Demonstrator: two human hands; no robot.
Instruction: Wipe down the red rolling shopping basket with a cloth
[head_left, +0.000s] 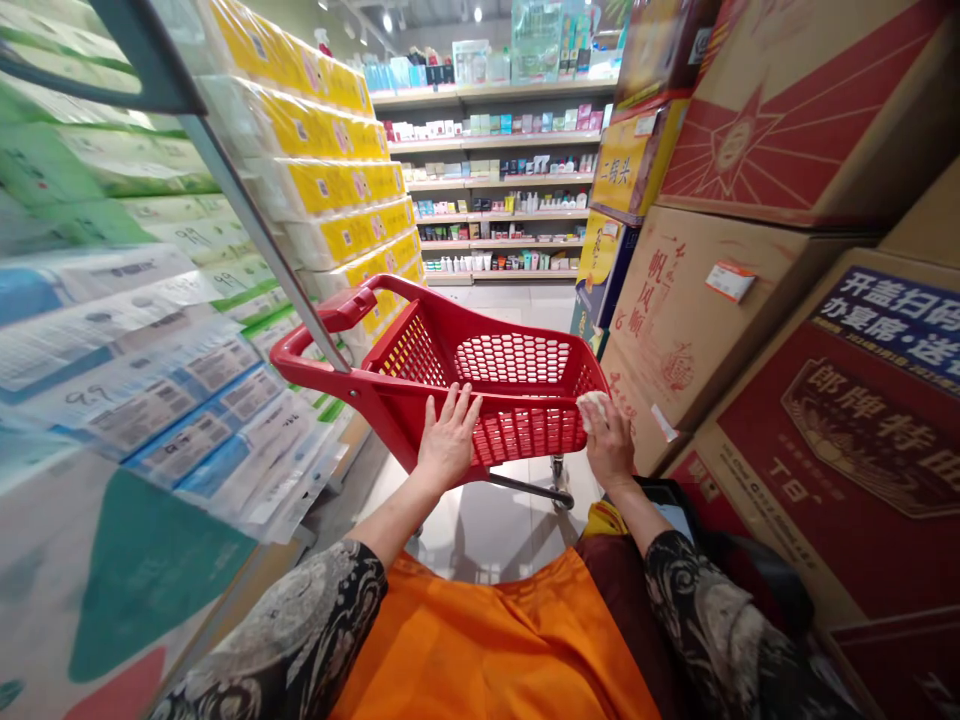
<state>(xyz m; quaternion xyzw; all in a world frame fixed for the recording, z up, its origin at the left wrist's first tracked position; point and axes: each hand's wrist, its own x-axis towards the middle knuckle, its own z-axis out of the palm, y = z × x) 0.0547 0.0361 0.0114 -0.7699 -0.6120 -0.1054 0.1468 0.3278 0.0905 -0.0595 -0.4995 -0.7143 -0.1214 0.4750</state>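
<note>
The red shopping cart [525, 403] stands crosswise before the person on the pale floor [450, 512], between yellow-wrapped packs [337, 185] and stacked cartons [660, 320]; its handle [352, 308] is at the left end, with a metal pole [259, 235] rising beside it; the left hand [448, 440] lies spread, fingers apart and tips over the basket's near edge toward its left part, with nothing gripped; the right hand [611, 447] is partly closed, its fingers bent over a pale cloth [593, 410] at the near edge's right corner; the step in hand looks like wiping that rim, and it would go best with the cloth folded over the lip, so that top and both sides are rubbed in one pass; the left palm should bear down lightly, since the cart is on wheels and a hard push might roll it toward the shelves; at the corner, shorter strokes should reach into the curve better than one long sweep; a loose fold could snag in the basket's holes, so the cloth is best kept bunched under the fingertips.
</note>
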